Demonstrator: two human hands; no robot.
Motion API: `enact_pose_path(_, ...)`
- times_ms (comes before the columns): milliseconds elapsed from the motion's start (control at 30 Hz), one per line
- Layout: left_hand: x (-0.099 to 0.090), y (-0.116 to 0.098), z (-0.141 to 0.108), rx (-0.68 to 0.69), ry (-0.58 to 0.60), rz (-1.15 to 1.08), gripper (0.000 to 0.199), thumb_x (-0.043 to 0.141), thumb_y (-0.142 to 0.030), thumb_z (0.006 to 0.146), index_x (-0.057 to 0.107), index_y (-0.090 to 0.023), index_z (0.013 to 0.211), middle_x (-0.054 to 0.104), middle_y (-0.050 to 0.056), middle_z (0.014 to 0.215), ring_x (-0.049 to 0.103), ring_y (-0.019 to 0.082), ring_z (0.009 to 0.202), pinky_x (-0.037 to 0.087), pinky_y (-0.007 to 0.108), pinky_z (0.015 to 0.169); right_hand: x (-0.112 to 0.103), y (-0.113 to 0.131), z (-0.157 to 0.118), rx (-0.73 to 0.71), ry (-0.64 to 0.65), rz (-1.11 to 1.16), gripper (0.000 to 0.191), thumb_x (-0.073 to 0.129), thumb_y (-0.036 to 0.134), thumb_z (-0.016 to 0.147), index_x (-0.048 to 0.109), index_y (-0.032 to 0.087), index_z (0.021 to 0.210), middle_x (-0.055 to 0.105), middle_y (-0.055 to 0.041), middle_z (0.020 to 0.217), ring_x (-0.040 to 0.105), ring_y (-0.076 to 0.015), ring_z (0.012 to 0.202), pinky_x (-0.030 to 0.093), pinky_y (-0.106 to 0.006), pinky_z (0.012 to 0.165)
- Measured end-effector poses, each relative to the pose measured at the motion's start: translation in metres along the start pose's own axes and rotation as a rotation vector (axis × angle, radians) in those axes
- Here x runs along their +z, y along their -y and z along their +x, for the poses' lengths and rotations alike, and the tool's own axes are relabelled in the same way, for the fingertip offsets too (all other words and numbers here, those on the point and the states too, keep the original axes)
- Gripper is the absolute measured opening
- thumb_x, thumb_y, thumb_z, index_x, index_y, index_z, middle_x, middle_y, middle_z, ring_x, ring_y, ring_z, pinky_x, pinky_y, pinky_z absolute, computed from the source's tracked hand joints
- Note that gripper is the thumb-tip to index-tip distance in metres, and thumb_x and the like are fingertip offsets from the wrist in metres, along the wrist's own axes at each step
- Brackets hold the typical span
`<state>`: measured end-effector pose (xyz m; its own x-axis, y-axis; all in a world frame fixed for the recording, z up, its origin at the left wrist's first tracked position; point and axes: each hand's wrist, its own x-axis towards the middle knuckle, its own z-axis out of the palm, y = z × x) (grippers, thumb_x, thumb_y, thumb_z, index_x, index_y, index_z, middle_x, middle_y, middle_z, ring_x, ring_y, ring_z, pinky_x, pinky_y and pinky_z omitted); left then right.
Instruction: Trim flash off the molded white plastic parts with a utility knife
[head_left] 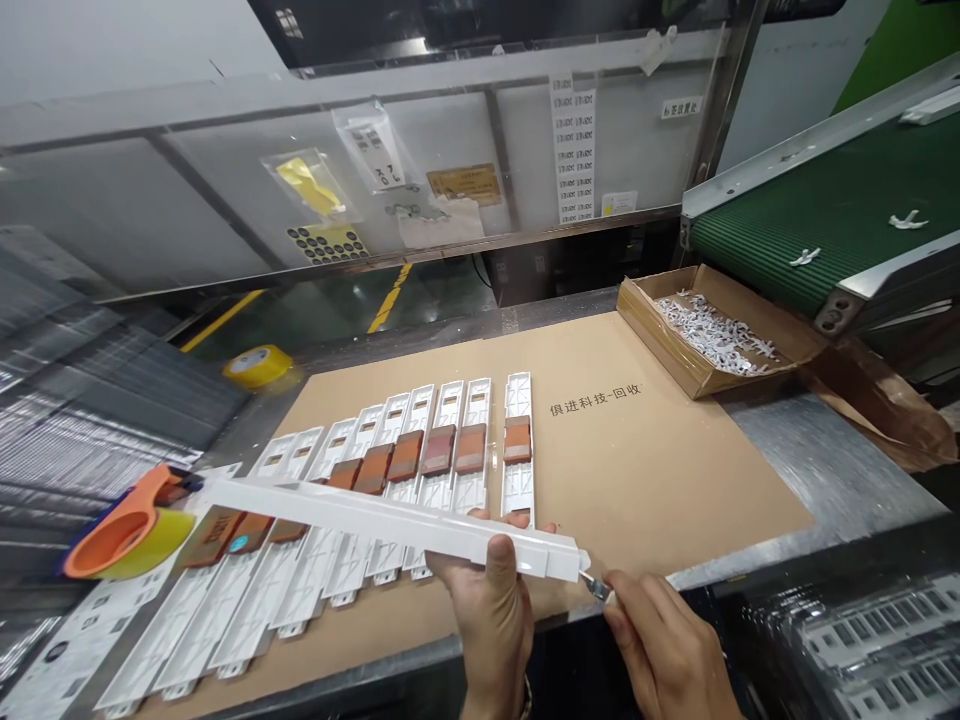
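Observation:
My left hand (491, 615) is closed around a long white plastic strip (390, 518), thumb on the near side and fingers behind. The strip is held above the cardboard, its right end tilted slightly down. In my right hand (667, 640) is a small knife-like tool (598, 588) with a metal tip, most of it hidden by the fingers. Its tip touches or nearly touches the strip's right end. Behind my left hand, a row of similar white strips lies on the cardboard, with reddish-brown blocks (471, 447) resting across them. One strip (518, 490) lies apart at the right.
A cardboard sheet (675, 480) covers part of the metal table. A carton (675, 365) of small white pieces stands below a green conveyor belt (787, 225). An orange tape dispenser (112, 535) and a yellow tape roll (259, 367) are at left. Packed white parts (885, 630) lie lower right.

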<state>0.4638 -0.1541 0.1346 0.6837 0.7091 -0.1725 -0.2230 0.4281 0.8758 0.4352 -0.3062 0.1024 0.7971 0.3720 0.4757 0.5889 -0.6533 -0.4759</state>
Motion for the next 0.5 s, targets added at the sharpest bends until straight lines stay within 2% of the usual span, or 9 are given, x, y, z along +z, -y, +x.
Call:
enact_pose_path(233, 0.002, -0.003, -0.004, -0.015, 0.021, 0.016, 0.055, 0.076, -0.047, 0.066, 0.038, -0.031, 0.101, 0.042, -0.004, 0.096, 0.059, 0.012, 0.074, 0.054, 0.036, 0.077, -0.002, 0.001, 0.001, -0.003, -0.026, -0.051, 0.020, 0.040, 0.023, 0.097, 0.054, 0.016, 0.110, 0.057, -0.0031, 0.071, 0.056, -0.0150, 0.061, 0.042, -0.024, 0.054)
enact_pose_path(400, 0.005, -0.006, -0.007, -0.034, -0.030, 0.028, 0.062, 0.080, -0.049, 0.059, 0.037, -0.031, 0.100, 0.045, -0.004, 0.093, 0.059, 0.012, 0.072, 0.055, 0.034, 0.070, 0.000, -0.002, -0.002, -0.029, -0.048, -0.124, 0.022, 0.043, 0.023, 0.096, 0.054, 0.014, 0.113, 0.058, -0.0037, 0.071, 0.057, -0.0156, 0.061, 0.042, -0.025, 0.055)
enact_pose_path(500, 0.006, -0.008, -0.007, -0.053, -0.045, 0.031, 0.058, 0.079, -0.048, 0.060, 0.040, -0.030, 0.098, 0.044, -0.003, 0.096, 0.059, 0.012, 0.071, 0.056, 0.033, 0.067, 0.001, -0.011, -0.002, 0.011, -0.079, -0.163, 0.023, 0.042, 0.023, 0.096, 0.055, 0.014, 0.113, 0.061, -0.0047, 0.074, 0.060, -0.0160, 0.064, 0.045, -0.025, 0.057)
